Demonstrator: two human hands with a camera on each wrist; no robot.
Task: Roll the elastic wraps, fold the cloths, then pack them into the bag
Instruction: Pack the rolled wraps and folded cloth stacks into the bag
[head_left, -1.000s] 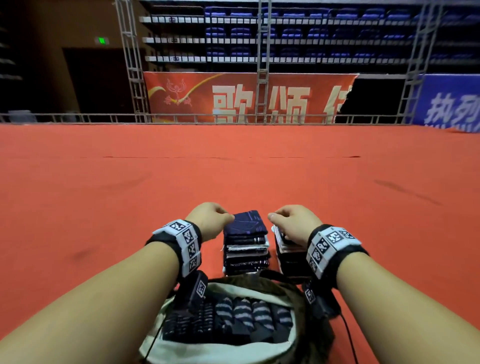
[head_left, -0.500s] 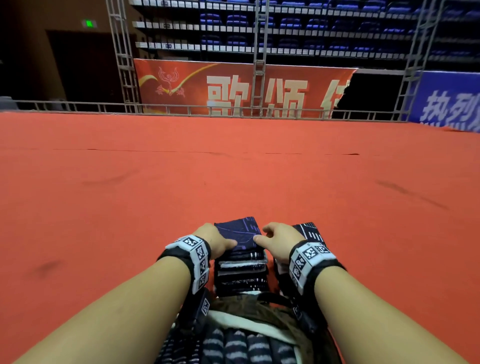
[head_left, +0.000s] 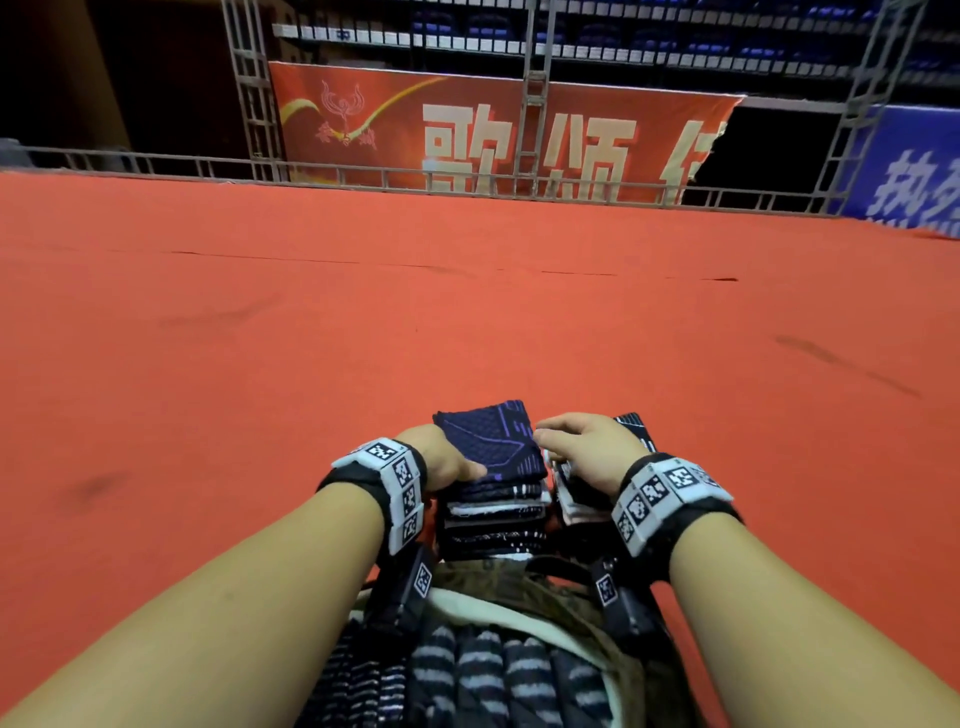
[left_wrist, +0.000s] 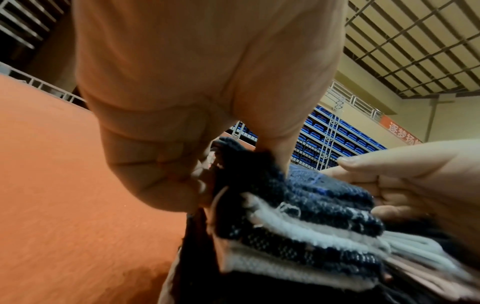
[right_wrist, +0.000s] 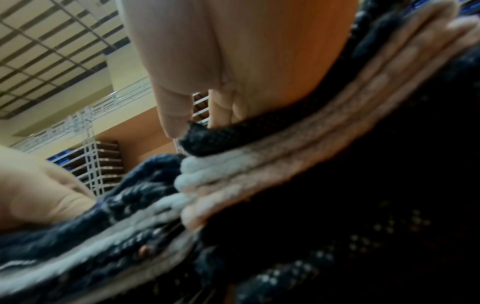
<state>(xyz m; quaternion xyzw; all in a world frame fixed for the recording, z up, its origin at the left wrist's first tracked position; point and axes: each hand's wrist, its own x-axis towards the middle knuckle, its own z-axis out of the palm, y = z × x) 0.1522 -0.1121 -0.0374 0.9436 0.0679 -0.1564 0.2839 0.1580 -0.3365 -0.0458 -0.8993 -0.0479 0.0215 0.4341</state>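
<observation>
Rolls: striped dark elastic wraps (head_left: 483, 670) already lay rolled inside the cream-rimmed bag (head_left: 524, 608), below both wrists.
Cloths: folded navy knitted stack (head_left: 493, 483) stood between the hands, unpacked.
Left hand (head_left: 441, 457): pinched the stack's upper layers.
Right hand (head_left: 587, 447): fingers curled on the stack's edge.
Remaining: packing both stacks, judging by this.
</observation>
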